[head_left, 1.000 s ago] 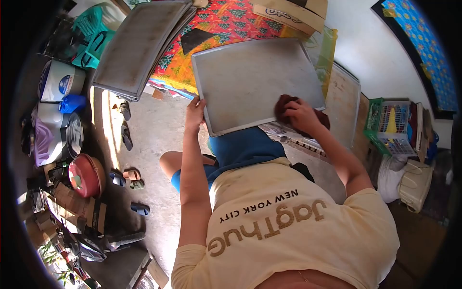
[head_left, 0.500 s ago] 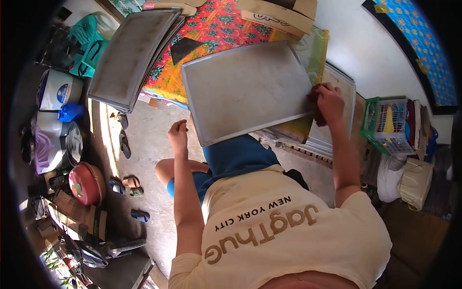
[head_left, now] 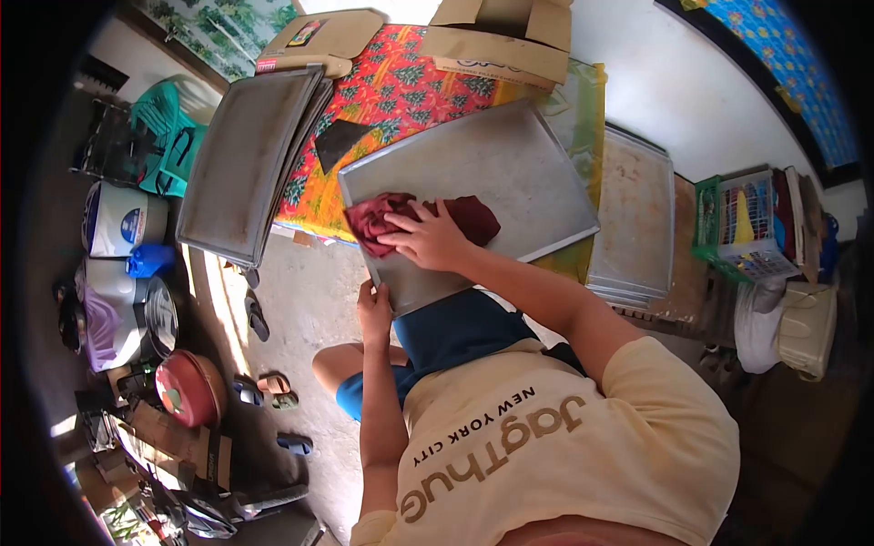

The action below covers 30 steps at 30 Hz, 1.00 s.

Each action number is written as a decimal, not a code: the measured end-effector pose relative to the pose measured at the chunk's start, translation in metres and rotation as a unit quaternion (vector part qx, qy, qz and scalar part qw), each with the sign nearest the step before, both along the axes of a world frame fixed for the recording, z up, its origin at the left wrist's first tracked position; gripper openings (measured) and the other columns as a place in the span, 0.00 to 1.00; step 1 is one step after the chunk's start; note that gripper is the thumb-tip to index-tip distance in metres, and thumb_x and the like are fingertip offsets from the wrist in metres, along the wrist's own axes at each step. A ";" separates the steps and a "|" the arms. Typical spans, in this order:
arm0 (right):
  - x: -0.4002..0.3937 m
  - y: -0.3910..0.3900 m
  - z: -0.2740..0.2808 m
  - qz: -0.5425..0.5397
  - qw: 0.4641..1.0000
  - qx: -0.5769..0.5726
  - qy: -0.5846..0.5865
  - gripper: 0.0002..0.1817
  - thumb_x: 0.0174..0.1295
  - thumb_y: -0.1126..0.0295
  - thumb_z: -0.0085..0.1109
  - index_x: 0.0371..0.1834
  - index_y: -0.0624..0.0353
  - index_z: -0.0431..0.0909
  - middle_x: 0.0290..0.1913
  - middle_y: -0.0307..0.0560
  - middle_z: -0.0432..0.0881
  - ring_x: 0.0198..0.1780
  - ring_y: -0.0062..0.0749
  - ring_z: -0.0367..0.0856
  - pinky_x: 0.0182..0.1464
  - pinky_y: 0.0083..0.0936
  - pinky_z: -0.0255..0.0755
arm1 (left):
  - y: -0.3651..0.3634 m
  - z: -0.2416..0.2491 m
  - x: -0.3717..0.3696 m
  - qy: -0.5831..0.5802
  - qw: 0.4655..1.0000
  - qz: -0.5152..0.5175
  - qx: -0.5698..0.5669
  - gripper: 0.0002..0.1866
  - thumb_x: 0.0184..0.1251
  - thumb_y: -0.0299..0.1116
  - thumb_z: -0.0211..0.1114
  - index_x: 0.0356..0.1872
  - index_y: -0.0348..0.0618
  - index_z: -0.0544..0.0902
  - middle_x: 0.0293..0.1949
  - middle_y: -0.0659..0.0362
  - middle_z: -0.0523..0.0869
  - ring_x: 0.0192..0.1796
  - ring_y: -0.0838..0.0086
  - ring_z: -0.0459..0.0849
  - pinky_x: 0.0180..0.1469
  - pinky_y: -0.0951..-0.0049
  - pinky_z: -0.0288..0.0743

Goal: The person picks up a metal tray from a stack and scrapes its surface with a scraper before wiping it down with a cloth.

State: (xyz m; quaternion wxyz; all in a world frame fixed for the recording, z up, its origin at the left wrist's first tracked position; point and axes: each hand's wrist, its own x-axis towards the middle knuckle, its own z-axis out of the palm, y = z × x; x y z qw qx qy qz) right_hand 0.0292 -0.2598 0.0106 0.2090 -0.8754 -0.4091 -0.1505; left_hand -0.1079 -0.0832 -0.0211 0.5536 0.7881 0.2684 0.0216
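A grey metal baking tray [head_left: 510,173] lies tilted across the near end of the table and over my lap. On its left part is a crumpled dark red cloth [head_left: 378,218]. My right hand [head_left: 428,238] presses down on the cloth, fingers slightly spread and part of the cloth bunched beyond them. At the tray's near left corner, my left hand [head_left: 373,312] grips the rim, its fingers curled and the fingertips partly hidden.
A stack of trays [head_left: 250,159] leans at the table's left. More trays [head_left: 633,214] are piled on the right. Cardboard boxes [head_left: 501,55] stand on the patterned tablecloth [head_left: 401,86]. A plastic basket [head_left: 746,223] is at the right, and a red pot [head_left: 188,387] at the left.
My right hand has carried the cloth from the tray's right edge to its left part. My left hand, earlier off the tray, is now at its rim. The view has shifted slightly.
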 end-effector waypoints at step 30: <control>0.003 -0.308 0.047 -0.595 0.781 -0.037 0.186 0.21 0.72 0.61 0.47 0.68 0.39 0.72 0.60 0.56 0.76 0.59 0.54 0.78 0.56 0.48 0.74 | -0.048 0.078 -0.023 -0.137 0.857 -0.213 0.449 0.26 0.58 0.45 0.69 0.58 0.52 0.78 0.58 0.55 0.79 0.64 0.55 0.74 0.64 0.46 0.64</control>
